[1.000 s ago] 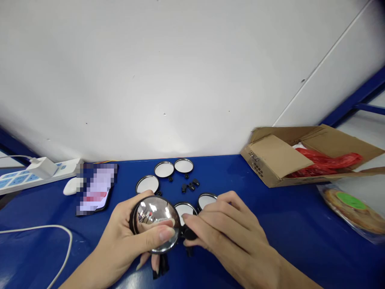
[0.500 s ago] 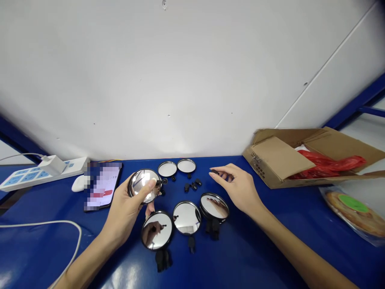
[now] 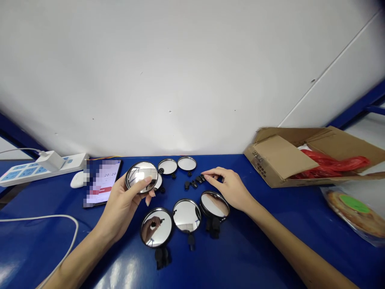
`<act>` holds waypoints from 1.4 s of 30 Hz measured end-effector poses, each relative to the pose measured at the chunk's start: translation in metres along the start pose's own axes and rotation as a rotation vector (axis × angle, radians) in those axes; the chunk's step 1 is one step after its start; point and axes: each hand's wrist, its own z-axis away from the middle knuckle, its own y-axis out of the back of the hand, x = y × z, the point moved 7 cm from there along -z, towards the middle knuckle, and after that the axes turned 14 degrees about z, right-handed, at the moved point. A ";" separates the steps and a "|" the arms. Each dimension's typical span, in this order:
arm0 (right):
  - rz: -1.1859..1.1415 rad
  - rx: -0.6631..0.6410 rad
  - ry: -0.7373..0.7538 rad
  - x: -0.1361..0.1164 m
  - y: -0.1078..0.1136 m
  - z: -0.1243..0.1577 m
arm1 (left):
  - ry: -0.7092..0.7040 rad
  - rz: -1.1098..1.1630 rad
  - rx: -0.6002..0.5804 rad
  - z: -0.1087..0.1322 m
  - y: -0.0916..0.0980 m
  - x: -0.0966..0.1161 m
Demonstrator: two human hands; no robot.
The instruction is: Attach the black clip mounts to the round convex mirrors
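My left hand (image 3: 122,204) is raised above the blue table, shut on a round convex mirror (image 3: 141,177) with a thin metal rim. My right hand (image 3: 227,188) lies farther right, its fingertips at the end of a short row of small black plastic parts (image 3: 195,182). No piece shows clearly between its fingers. Three round mirrors with black mounts (image 3: 156,227) (image 3: 186,215) (image 3: 214,204) lie below the hands. Two flat mirror discs (image 3: 167,166) (image 3: 187,163) sit at the back, and another disc (image 3: 158,182) is partly hidden behind the held mirror.
A phone with a blurred screen (image 3: 102,182), a small white oval object (image 3: 78,180), a power strip with a charger (image 3: 51,161) and a white cable (image 3: 39,218) lie left. To the right are an open cardboard box holding red plastic (image 3: 281,158) and a round bagged item (image 3: 355,214).
My right hand has moved left and down to the black parts, and the small piece once visible in its fingers no longer shows. My left hand has lifted and tilted the mirror slightly.
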 end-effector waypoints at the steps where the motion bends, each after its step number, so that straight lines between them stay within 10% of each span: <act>1: -0.004 -0.012 0.006 0.000 -0.001 0.000 | -0.003 0.002 0.003 -0.001 0.001 0.001; 15: -0.064 0.074 0.051 -0.014 0.010 0.008 | -0.061 -0.169 -0.025 -0.011 0.014 0.004; 29: 0.245 0.211 0.620 -0.143 -0.002 0.040 | 0.074 -0.113 -0.207 0.000 -0.007 -0.004; 36: 0.252 0.123 0.651 -0.148 -0.001 0.027 | 0.040 -0.182 -0.190 -0.002 -0.004 -0.003; 42: 0.292 0.035 0.386 -0.127 -0.008 -0.021 | -0.129 -0.285 -0.021 -0.007 0.016 0.004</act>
